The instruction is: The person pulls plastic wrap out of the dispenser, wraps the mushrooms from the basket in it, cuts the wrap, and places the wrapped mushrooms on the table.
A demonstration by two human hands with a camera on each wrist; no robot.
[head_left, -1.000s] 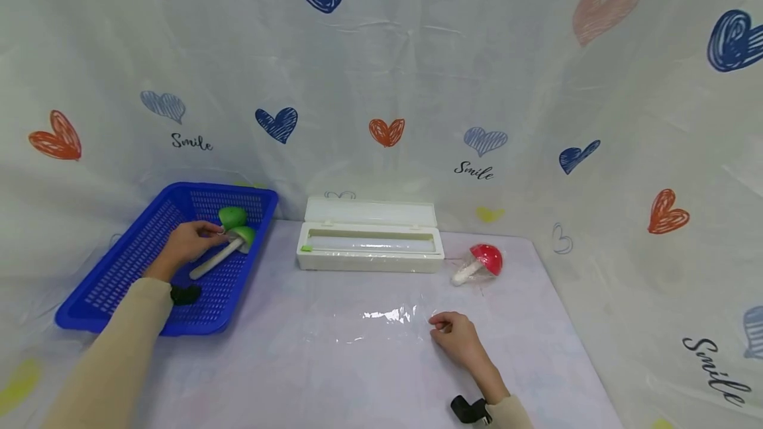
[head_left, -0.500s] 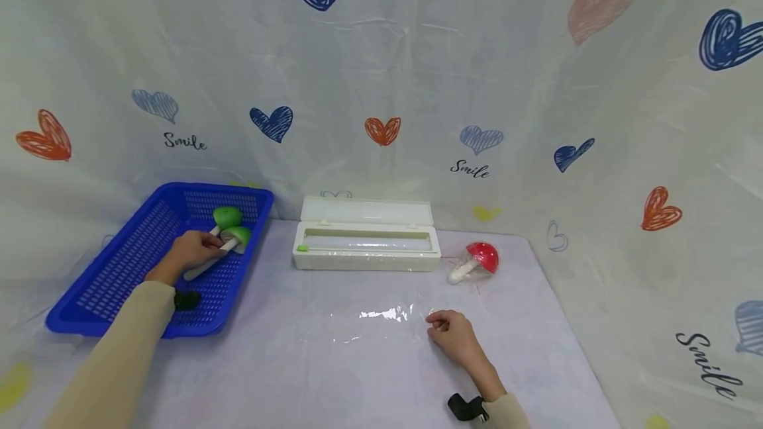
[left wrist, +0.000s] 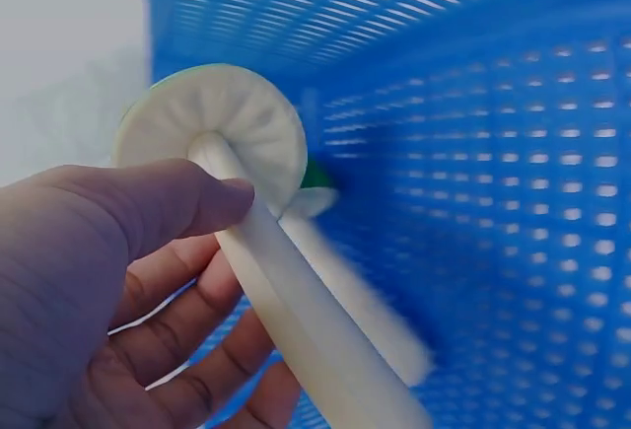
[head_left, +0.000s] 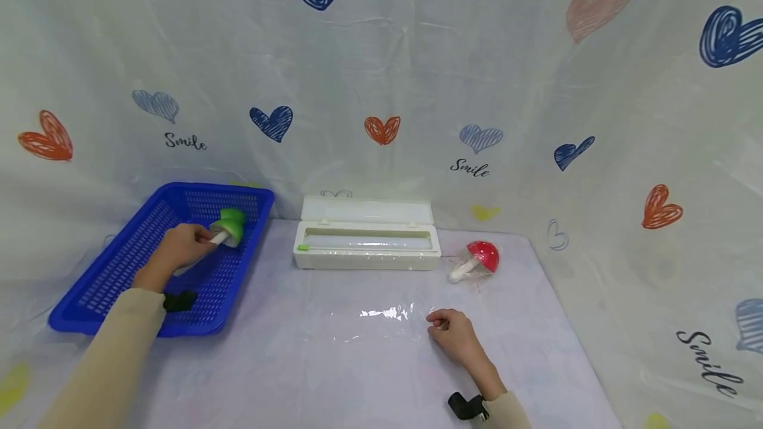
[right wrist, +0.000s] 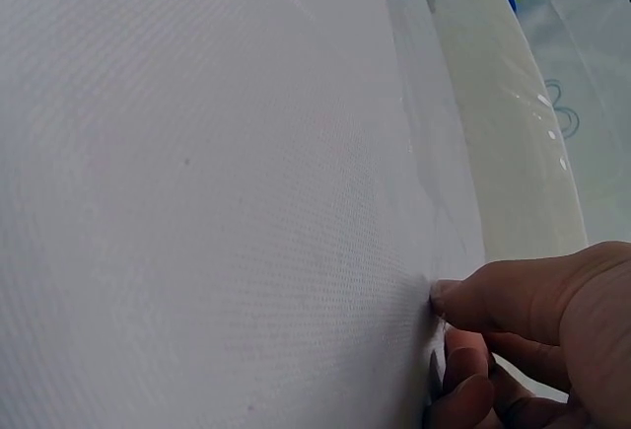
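Inside the blue basket (head_left: 197,323), my left hand (head_left: 181,247) grips a green-capped toy mushroom (left wrist: 296,291) by its white stem, thumb on top and fingers curled beneath. The pale underside of its cap faces the wrist camera. Behind it lies a second green-capped mushroom (left wrist: 360,296), partly covered by the first. On the table, my right hand (head_left: 456,339) pinches the right edge of a sheet of clear cling film (head_left: 387,313) between thumb and fingers. The film lies spread before a white cling film dispenser (head_left: 366,260), its lid raised.
A red-capped mushroom (head_left: 483,257) wrapped in clear film lies right of the dispenser on the white-covered table (head_left: 334,382). A curtain (head_left: 405,71) printed with hearts rises behind the table. The basket stands at the table's left.
My left hand has taken hold of the nearer green mushroom's stem and lifted it, turning its cap over the other one. The right hand stays in place.
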